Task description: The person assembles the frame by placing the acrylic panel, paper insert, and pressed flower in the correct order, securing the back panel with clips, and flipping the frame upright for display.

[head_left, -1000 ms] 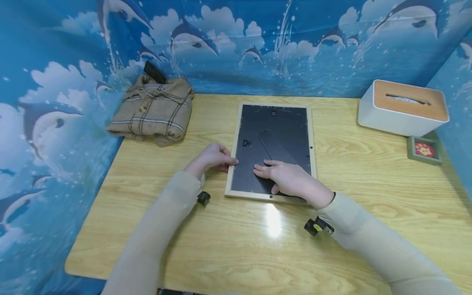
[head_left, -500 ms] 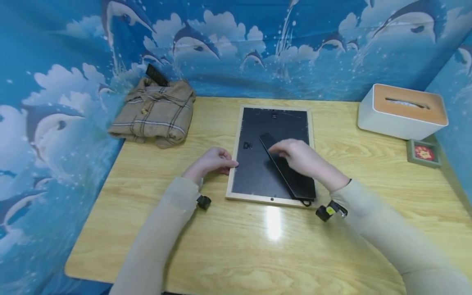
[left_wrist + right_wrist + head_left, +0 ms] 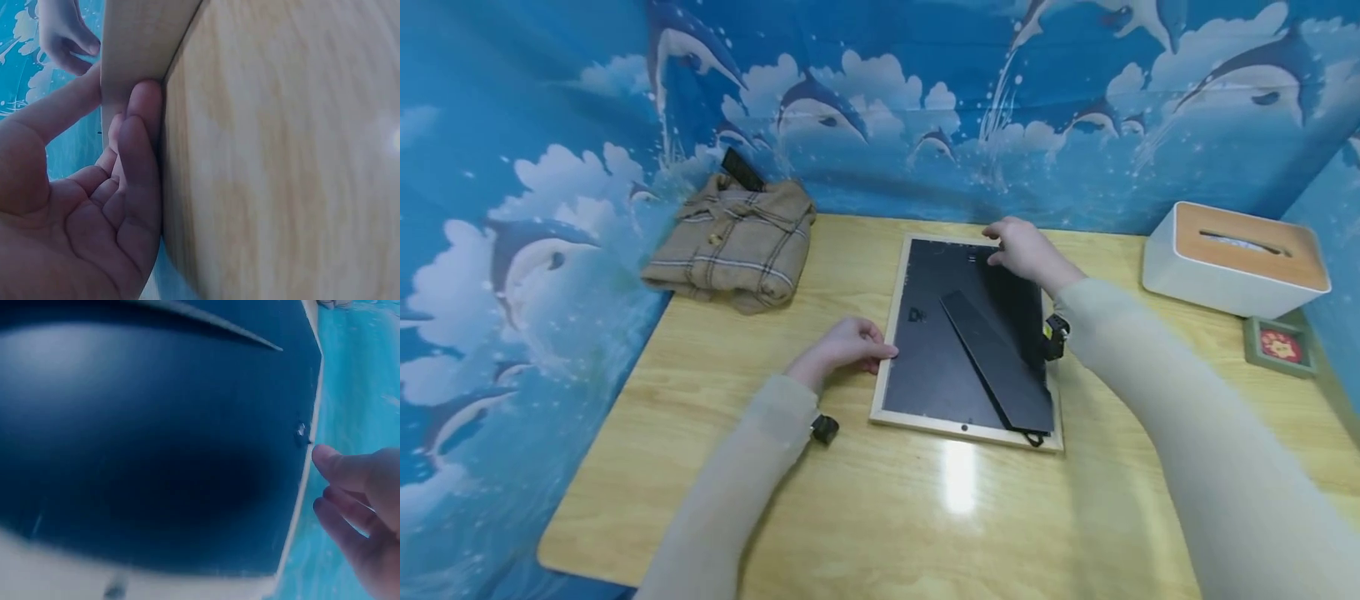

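A picture frame (image 3: 928, 379) lies face down on the table, its black backing ringed by a pale wooden rim. The black easel stand (image 3: 1000, 362) slants across the backing, slightly lifted, with a small black loop near the lower right corner. My left hand (image 3: 850, 346) holds the left rim, thumb on top; in the left wrist view its fingers (image 3: 140, 169) are against the outer side. My right hand (image 3: 1026, 250) is at the far rim, fingers loosely bent. In the right wrist view the thumb (image 3: 331, 461) is close to the rim beside a small hanger (image 3: 301, 432); contact cannot be told.
A folded brown plaid shirt (image 3: 737, 246) with a dark tag lies at the back left. At the back right stands a white tissue box (image 3: 1225, 267) with a wood-coloured lid. A small green square dish (image 3: 1279, 347) with a red piece sits before it. Dolphin-print cloth (image 3: 880, 125) hangs behind.
My right hand has gone from the middle of the backing up to the far rim. The easel stand, flat at first, now sits raised and slanted. The left hand keeps its hold.
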{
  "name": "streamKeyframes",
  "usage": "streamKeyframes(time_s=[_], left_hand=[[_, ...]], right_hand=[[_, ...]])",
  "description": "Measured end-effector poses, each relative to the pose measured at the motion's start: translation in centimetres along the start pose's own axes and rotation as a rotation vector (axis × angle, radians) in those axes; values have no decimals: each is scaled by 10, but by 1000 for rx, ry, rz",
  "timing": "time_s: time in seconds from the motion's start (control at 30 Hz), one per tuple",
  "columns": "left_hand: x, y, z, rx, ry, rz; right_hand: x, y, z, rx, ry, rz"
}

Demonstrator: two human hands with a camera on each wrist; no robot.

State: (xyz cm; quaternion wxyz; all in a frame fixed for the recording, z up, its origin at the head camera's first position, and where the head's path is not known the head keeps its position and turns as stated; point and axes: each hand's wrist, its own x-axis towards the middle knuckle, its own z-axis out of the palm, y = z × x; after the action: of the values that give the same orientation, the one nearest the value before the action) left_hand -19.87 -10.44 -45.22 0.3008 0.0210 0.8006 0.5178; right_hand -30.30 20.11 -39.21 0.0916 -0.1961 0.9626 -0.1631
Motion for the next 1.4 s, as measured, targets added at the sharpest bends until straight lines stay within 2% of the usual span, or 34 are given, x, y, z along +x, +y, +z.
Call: streamKeyframes(time_s=[0.23, 0.73, 0.87, 1.13, 1.27, 1.4], left_hand=[[0, -1, 6, 16, -2, 8], [1, -2, 5, -18, 1, -9], [1, -1, 5, -7, 11, -12], [-2, 3, 0, 4, 23, -19], [-3, 4, 0, 1, 26, -19], [-4, 3, 1, 10, 16, -11]], right_hand=[[15, -4, 15, -49, -56, 19], [27, 2, 18, -27, -105, 45], [29, 2, 18, -44, -109, 34], [29, -6, 16, -123, -115, -41], [27, -4, 17, -86, -109, -23], [14, 2, 18, -1, -49, 17]])
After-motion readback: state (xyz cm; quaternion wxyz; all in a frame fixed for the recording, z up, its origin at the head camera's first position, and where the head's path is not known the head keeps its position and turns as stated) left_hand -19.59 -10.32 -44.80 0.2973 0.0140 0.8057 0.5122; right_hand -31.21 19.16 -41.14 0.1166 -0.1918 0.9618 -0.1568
